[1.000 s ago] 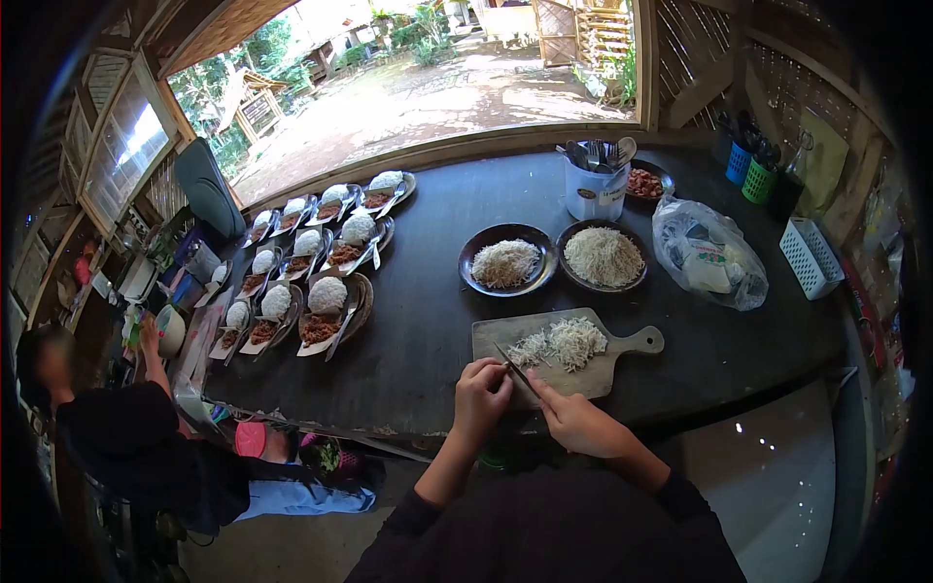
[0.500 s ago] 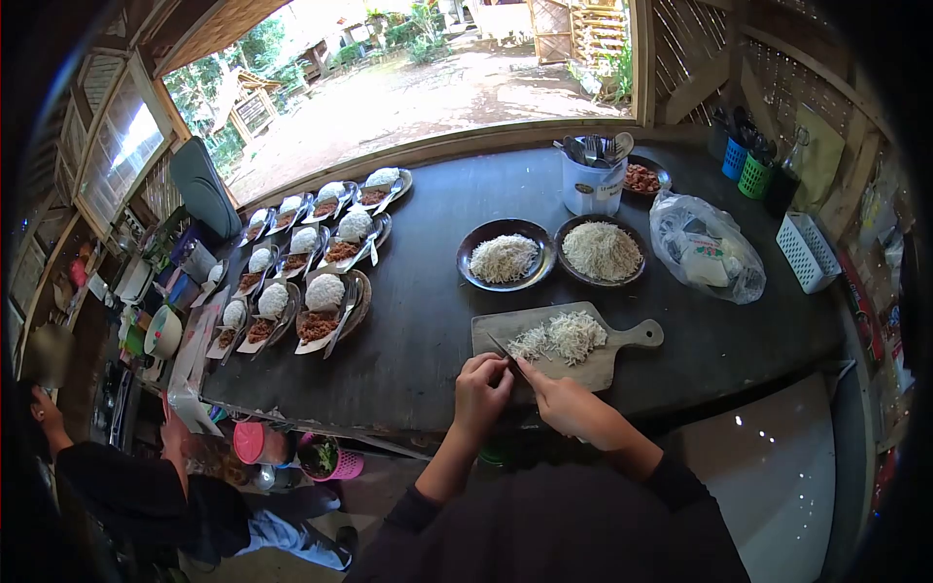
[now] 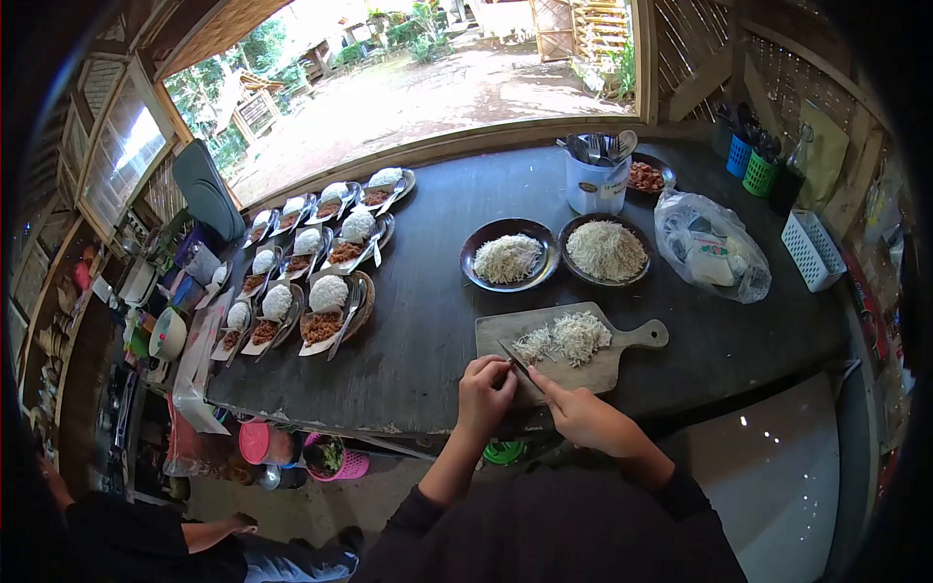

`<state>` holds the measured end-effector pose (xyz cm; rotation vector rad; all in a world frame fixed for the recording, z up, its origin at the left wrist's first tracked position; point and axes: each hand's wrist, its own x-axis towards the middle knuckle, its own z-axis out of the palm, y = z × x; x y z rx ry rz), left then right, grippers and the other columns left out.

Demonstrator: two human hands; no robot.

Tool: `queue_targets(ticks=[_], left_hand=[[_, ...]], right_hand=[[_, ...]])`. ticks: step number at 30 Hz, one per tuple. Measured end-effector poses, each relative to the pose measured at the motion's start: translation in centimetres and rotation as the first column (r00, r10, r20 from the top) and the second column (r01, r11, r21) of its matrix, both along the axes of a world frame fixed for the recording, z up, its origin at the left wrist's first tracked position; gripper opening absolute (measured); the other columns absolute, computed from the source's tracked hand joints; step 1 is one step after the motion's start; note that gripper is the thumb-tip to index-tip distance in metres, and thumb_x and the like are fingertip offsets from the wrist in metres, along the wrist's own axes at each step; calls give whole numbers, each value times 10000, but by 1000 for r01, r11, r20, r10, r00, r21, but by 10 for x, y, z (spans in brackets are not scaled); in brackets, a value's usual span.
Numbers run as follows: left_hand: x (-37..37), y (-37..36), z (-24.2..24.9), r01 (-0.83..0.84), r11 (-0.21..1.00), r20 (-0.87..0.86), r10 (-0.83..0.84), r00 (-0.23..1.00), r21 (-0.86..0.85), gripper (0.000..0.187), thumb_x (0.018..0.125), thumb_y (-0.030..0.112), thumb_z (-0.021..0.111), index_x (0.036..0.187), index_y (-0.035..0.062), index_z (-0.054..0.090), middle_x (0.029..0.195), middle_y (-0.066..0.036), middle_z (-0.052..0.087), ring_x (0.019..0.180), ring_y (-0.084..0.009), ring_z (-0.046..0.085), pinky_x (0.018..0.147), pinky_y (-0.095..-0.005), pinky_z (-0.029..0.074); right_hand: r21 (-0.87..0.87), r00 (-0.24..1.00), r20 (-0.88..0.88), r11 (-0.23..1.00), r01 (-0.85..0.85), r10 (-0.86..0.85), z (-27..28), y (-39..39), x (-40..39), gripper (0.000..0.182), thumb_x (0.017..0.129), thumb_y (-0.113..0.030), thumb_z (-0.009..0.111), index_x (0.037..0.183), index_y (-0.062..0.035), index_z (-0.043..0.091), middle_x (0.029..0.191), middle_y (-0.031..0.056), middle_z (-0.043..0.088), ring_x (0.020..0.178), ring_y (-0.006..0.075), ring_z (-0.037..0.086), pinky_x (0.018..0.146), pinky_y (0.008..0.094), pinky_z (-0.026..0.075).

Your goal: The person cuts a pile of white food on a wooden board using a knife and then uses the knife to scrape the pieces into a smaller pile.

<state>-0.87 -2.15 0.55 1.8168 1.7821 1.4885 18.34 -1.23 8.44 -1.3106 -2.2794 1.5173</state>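
Note:
My right hand (image 3: 591, 420) grips a knife (image 3: 515, 360), its blade slanting up and left over the front edge of a wooden cutting board (image 3: 501, 330). Beside the blade, the fingers of my left hand (image 3: 484, 396) are pinched together. Whatever they hold is too small or hidden to make out. Pale shredded food (image 3: 580, 337) lies in a loose heap on the board, just beyond the knife. Behind the board stand two dark plates, a left plate (image 3: 469, 267) and a right plate (image 3: 641, 275), each piled with similar pale shreds.
Several plates of rice and brown food (image 3: 328, 293) fill the table's left side. A cutlery bucket (image 3: 595, 189), a plate of reddish pieces (image 3: 645, 177), a clear plastic bag (image 3: 714, 248) and a white basket (image 3: 810, 251) stand at the right. A co-worker (image 3: 146, 534) is at lower left.
The knife and both my hands have shifted only slightly over the board. The co-worker has moved lower in view, with one arm now lowered. The whole view has moved a little.

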Motion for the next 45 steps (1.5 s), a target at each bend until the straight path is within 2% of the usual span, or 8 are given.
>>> queue_targets(ticks=[5, 8, 12, 18, 20, 23, 24, 45], left_hand=[[-2, 1, 0, -1, 1000, -67, 3, 998, 23, 123, 765, 46, 707, 867, -19, 688, 950, -137, 685, 855, -273, 677, 758, -339, 548], [-1, 0, 4, -2, 1000, -94, 4, 996, 19, 126, 762, 55, 711, 864, -15, 684, 950, -141, 684, 872, -291, 672, 771, -353, 543], [0, 0, 5, -9, 1000, -65, 9, 998, 9, 127, 762, 61, 714, 863, -10, 683, 947, -144, 682, 882, -303, 667, 783, -363, 536], [1, -1, 7, -3, 999, -88, 6, 996, 34, 108, 770, 43, 702, 863, -9, 684, 942, -144, 681, 878, -302, 667, 784, -361, 537], [1, -1, 7, -2, 999, -85, 5, 996, 36, 109, 772, 33, 696, 872, -10, 689, 934, -140, 681, 871, -295, 670, 780, -354, 540], [2, -2, 6, -3, 1000, -34, 4, 999, 30, 113, 773, 31, 691, 878, -12, 692, 927, -137, 681, 859, -287, 673, 774, -345, 542], [2, -2, 6, -7, 999, -54, 9, 998, 39, 114, 774, 32, 689, 879, -13, 694, 929, -138, 682, 850, -282, 675, 766, -342, 543], [-2, 0, -1, -4, 999, -76, 7, 997, 43, 127, 773, 40, 697, 885, -19, 699, 949, -135, 681, 844, -260, 675, 730, -325, 553]], right_hand=[[299, 999, -14, 953, -41, 47, -18, 0, 0, 607, 932, -83, 406, 1514, -200, 275, 765, 262, 632, 571, 364, 625, 619, 443, 512], [291, 998, 27, 955, -61, 55, -8, -1, -2, 618, 915, -75, 424, 1507, -189, 290, 713, 296, 600, 634, 424, 625, 652, 487, 493], [274, 997, 27, 959, -74, 70, -17, 7, -4, 656, 892, -65, 447, 1513, -184, 276, 679, 282, 601, 568, 406, 608, 599, 479, 495], [318, 998, -30, 947, -37, 49, -30, 13, -12, 585, 936, -95, 409, 1504, -157, 283, 851, 327, 621, 658, 422, 635, 648, 470, 495], [145, 997, -73, 989, 12, -1, -21, 13, -11, 608, 924, -81, 395, 1514, -153, 267, 716, 285, 621, 561, 368, 627, 569, 455, 502], [65, 993, -120, 997, 27, -19, -16, 10, -2, 593, 937, -88, 367, 1517, -157, 262, 744, 271, 630, 535, 310, 623, 528, 421, 506], [54, 993, -101, 997, 59, -54, -16, 7, -1, 533, 989, -155, 365, 1513, -204, 281, 708, 180, 635, 492, 206, 595, 496, 352, 514], [150, 996, -85, 989, 2, 10, -15, 0, -2, 531, 1001, -156, 344, 1521, -208, 256, 618, 181, 603, 435, 209, 564, 471, 354, 505]])
